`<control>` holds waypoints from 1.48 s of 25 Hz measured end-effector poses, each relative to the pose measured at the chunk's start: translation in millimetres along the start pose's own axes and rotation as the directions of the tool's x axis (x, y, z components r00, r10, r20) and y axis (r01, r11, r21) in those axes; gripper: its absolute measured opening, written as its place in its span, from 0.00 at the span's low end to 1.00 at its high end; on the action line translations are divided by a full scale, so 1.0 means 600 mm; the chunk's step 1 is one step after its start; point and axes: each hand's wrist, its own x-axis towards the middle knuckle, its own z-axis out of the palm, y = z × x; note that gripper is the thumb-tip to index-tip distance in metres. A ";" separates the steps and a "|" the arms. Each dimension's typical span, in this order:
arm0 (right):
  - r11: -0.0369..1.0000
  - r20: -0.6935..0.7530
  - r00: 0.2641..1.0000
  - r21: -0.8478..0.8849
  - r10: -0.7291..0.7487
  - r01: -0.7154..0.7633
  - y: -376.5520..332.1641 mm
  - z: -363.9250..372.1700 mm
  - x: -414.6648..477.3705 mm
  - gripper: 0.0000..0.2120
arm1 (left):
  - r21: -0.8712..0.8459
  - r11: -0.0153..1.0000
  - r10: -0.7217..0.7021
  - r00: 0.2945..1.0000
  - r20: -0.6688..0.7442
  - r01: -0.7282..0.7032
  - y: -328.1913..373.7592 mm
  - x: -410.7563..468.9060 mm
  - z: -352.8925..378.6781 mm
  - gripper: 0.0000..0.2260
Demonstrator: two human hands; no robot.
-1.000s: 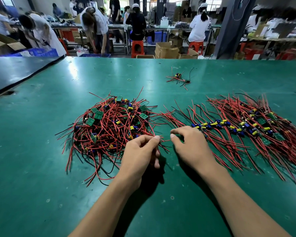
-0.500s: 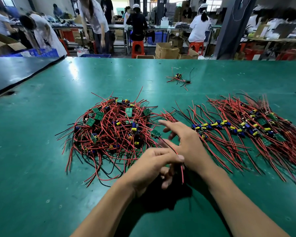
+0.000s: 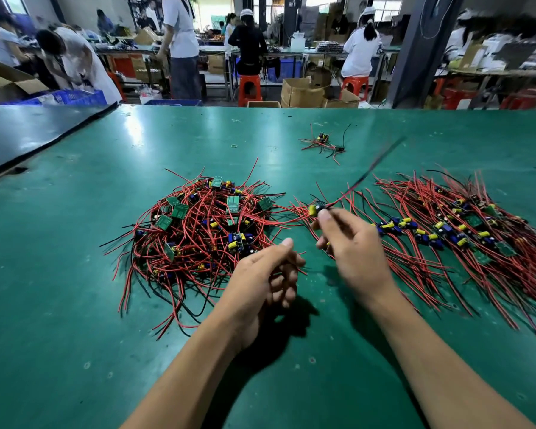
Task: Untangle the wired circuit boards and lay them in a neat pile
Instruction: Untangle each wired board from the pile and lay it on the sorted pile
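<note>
Green tabletop (image 3: 75, 305) fills most of the frame. Left of centre lies a tangled heap (image 3: 198, 236) of small green boards with red and black wires. At the right, boards lie combed out in a flatter pile (image 3: 461, 236), components in a row and wires fanned to either side.

Between the two, the right hand (image 3: 356, 252) is raised just above the tabletop and pinches one board (image 3: 314, 209) with a yellow part at its fingertips. That board's wires (image 3: 369, 171) stream up and to the right, blurred. The left hand (image 3: 260, 280) hovers at the heap's lower right edge, fingers loosely curled and empty, apart from the right.

A small stray bundle (image 3: 324, 144) sits alone near the upper centre. Beyond the tabletop stand cardboard boxes (image 3: 302, 92), orange stools (image 3: 249, 88) and people at benches.
</note>
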 end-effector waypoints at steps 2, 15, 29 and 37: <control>0.936 -0.041 0.987 0.326 0.157 -0.135 -0.013 -0.006 0.007 0.11 | -0.056 0.997 0.058 0.996 -0.061 -0.062 0.002 0.003 -0.004 0.09; 0.905 0.487 0.841 0.207 0.234 -0.371 -0.005 -0.001 -0.007 0.08 | -0.065 0.995 0.074 0.997 -0.007 -0.074 0.000 0.005 -0.001 0.18; 0.806 0.487 0.823 0.337 0.292 -0.486 -0.006 -0.008 -0.001 0.10 | -0.048 0.995 0.087 0.995 0.057 -0.084 -0.004 0.000 0.004 0.06; 0.737 0.554 0.763 0.352 0.332 -0.576 -0.001 -0.015 -0.001 0.05 | 0.090 0.976 0.198 0.980 -0.004 -0.197 -0.019 0.000 0.004 0.08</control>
